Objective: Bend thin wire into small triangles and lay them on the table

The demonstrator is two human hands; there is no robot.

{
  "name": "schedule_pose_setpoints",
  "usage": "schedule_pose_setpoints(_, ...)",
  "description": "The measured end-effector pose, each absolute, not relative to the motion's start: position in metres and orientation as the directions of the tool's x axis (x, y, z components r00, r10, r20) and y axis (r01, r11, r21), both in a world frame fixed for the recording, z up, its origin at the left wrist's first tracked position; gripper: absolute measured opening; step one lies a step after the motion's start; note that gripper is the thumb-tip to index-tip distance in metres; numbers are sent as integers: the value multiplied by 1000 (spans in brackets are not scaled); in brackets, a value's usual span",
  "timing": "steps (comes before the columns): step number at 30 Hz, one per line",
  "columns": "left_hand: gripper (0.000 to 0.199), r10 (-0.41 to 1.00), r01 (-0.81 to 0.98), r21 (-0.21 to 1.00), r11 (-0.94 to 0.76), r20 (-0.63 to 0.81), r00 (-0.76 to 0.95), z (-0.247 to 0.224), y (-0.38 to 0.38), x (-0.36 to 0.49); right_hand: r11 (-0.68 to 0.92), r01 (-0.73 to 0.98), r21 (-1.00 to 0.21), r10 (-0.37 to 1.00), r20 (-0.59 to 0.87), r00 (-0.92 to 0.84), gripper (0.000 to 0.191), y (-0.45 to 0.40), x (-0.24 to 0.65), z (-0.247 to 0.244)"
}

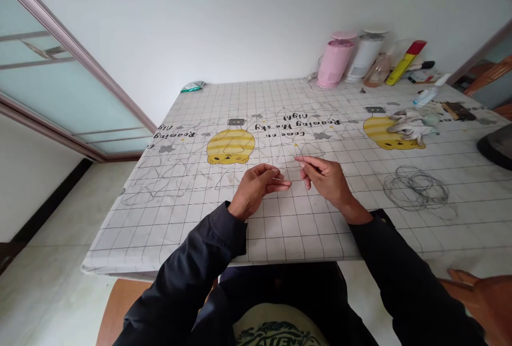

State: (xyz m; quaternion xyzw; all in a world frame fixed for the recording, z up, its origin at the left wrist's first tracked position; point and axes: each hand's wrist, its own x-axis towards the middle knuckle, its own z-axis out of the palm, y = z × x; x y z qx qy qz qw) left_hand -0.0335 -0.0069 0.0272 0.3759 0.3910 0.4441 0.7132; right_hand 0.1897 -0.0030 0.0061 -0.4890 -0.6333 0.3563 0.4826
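Note:
Over the near middle of the table, my left hand (pixel 261 185) has thumb and index finger pinched on what looks like a thin wire (pixel 277 178), hard to see. Just to its right, my right hand (pixel 325 176) is closed in a pinch, index finger pointing left; anything between its fingertips is too fine to make out. The hands are slightly apart. Bent pieces of thin wire (pixel 170 192) lie spread across the left and middle of the table beyond my hands. A loose coil of thin wire (pixel 416 190) rests to the right of my right forearm.
A checked tablecloth (pixel 192 234) covers the table. Along the wall stand a pink cylindrical device (pixel 335 62), a white one (pixel 363 57), a bottle (pixel 378 70) and a yellow-red box (pixel 405 64). Crumpled gloves (pixel 416 126), a spray bottle (pixel 431 91) and a dark object (pixel 498 146) sit right.

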Motion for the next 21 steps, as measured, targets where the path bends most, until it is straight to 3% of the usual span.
schedule_pose_setpoints(8,26,906,-318,878,359,-246,345,30,-6,-33,377,354,-856,926,348,-146,38,-4,188,4)
schedule_pose_setpoints(13,14,875,-320,855,408,-267,403,26,-5,-31,441,345,-829,897,397,-191,36,-5,181,2)
schedule_pose_setpoints(16,10,889,-370,835,408,-271,370,22,-5,-29,403,322,-857,914,361,-182,39,-7,176,-1)
schedule_pose_setpoints(21,23,882,-382,820,426,-282,378,20,-6,-28,297,274,-915,953,267,-141,43,-8,174,-6)
